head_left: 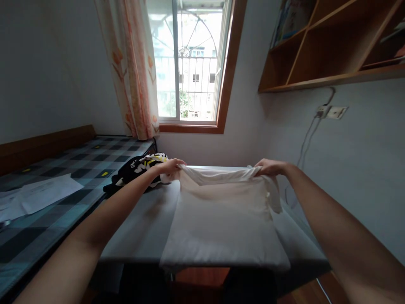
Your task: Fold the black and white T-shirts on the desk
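A white cloth garment [221, 223] lies spread over the table, its lower edge at the table's front edge. My left hand [172, 166] is closed on the garment's far left corner. At the far right corner, my right hand [270, 166] grips the fabric with its fingers closed. Between the hands the far edge is lifted and sags in folds. A loose part of the cloth hangs down below my right hand.
The white table [142, 228] has a black, white and yellow bundle of clothing [136, 169] at its back left. Papers [41, 194] lie on a checkered bed [76, 164] at left. Wooden shelves [329, 50] hang upper right; cables [305, 145] run down the wall.
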### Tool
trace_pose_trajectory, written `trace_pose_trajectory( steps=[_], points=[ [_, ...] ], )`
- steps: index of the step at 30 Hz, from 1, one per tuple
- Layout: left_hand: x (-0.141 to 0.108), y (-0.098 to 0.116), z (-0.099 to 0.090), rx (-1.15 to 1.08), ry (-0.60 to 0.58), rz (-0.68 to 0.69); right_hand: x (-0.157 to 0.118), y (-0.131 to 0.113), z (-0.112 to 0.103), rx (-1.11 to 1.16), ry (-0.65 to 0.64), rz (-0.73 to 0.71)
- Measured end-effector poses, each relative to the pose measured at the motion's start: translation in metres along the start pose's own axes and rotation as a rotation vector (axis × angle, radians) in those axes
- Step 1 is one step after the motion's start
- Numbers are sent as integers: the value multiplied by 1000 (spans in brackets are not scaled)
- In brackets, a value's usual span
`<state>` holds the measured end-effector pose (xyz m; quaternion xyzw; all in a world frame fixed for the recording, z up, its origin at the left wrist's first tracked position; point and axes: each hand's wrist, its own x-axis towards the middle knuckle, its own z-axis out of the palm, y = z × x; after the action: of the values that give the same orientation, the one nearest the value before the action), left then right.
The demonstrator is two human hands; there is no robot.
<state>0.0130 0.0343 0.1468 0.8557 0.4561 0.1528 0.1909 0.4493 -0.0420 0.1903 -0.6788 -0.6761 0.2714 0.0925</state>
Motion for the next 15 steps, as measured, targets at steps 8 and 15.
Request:
trace_pose_trajectory(
  steps=[8,15],
  points=[
    [-20,32,10,-371,-641,-77,-34,25,-4,126,-334,-55],
    [24,21,26,71,251,-266,-2,31,5,-187,611,146]
  ],
)
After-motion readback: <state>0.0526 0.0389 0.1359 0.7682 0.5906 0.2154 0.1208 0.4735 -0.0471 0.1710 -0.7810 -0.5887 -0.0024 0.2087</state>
